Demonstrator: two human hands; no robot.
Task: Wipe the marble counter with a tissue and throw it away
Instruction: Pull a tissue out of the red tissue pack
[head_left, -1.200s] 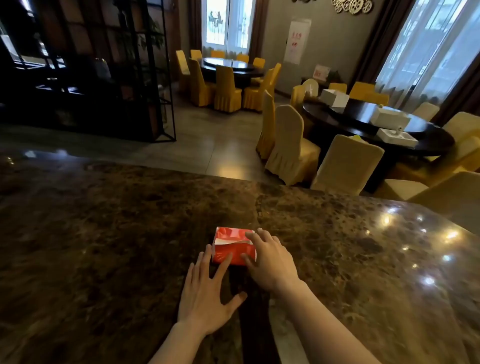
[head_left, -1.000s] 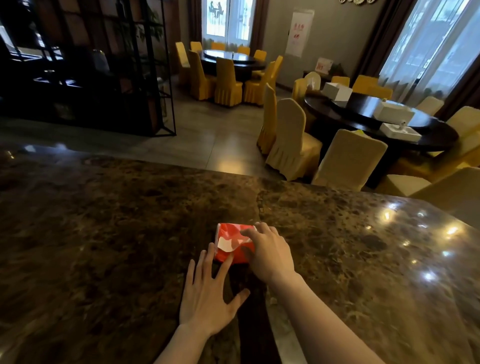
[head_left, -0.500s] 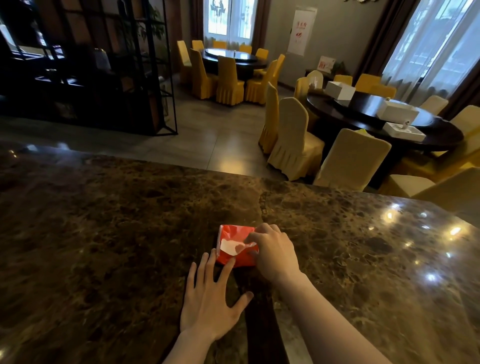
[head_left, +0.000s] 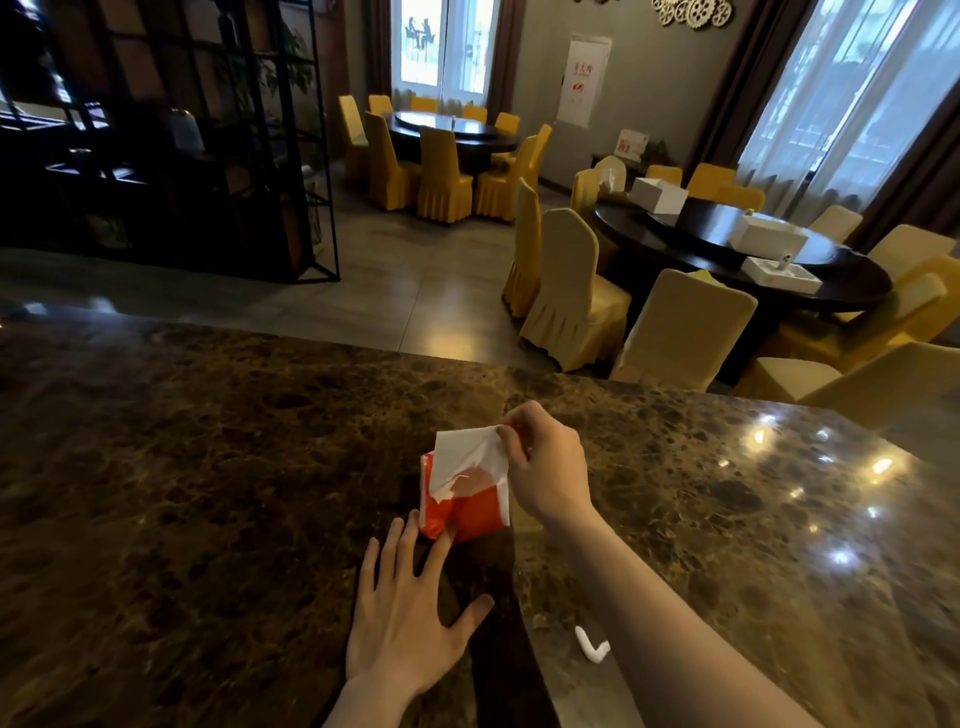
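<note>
A red tissue pack (head_left: 470, 512) lies on the dark brown marble counter (head_left: 208, 467), near its middle. My right hand (head_left: 545, 462) pinches a white tissue (head_left: 467, 457) by its upper corner, and the sheet stands partly drawn out of the pack. My left hand (head_left: 410, 608) lies flat on the counter with fingers spread, its fingertips pressing the near edge of the pack.
A small white scrap (head_left: 589, 647) lies on the counter by my right forearm. Beyond the counter's far edge are yellow-covered chairs (head_left: 571, 291), a round dark table (head_left: 737, 249) with white boxes, and a black metal shelf (head_left: 208, 140) at the left.
My right hand has lifted from the pack's top, pulling a white tissue up out of it. The left hand has stayed against the pack's near edge.
</note>
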